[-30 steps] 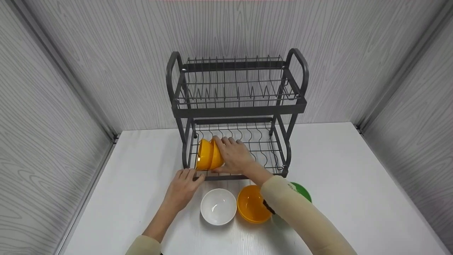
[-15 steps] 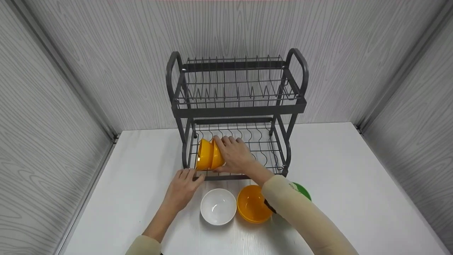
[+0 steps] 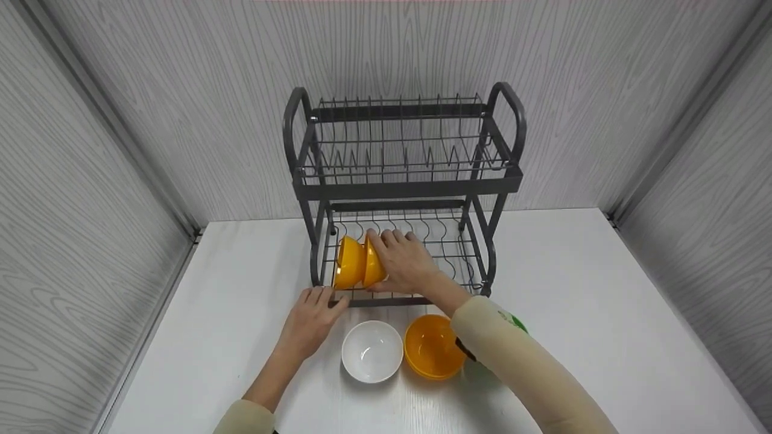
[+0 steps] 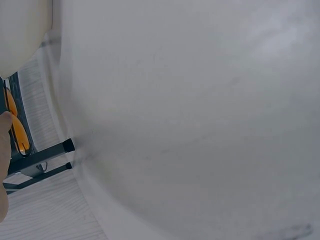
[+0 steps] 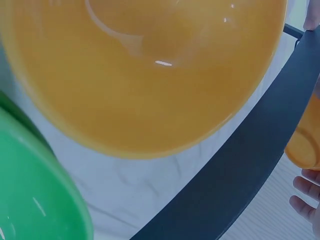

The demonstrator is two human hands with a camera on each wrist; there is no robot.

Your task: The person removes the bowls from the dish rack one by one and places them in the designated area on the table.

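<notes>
Two orange bowls stand on their sides at the left of the lower tier of the black dish rack (image 3: 410, 191). My right hand (image 3: 405, 262) grips the right-hand orange bowl (image 3: 374, 268), fingers over its far edge and thumb at the near one. Close beside it, the left-hand orange bowl (image 3: 350, 265) faces left. At the rack's front left corner, my left hand (image 3: 307, 325) holds the lower rail with fingertips and thumb. The right wrist view catches the base of an orange bowl (image 5: 303, 148) behind the black rail, with fingertips below it.
In front of the rack, a white bowl (image 3: 372, 352) and stacked orange bowls (image 3: 431, 349) sit on the white table (image 3: 181, 349). A green bowl (image 5: 40, 190) is mostly hidden by the right sleeve in the head view. Wood-patterned walls (image 3: 681, 163) enclose the table.
My right hand has shifted slightly right with its orange bowl, and the gap between the two racked bowls has widened. My left hand stays in place.
</notes>
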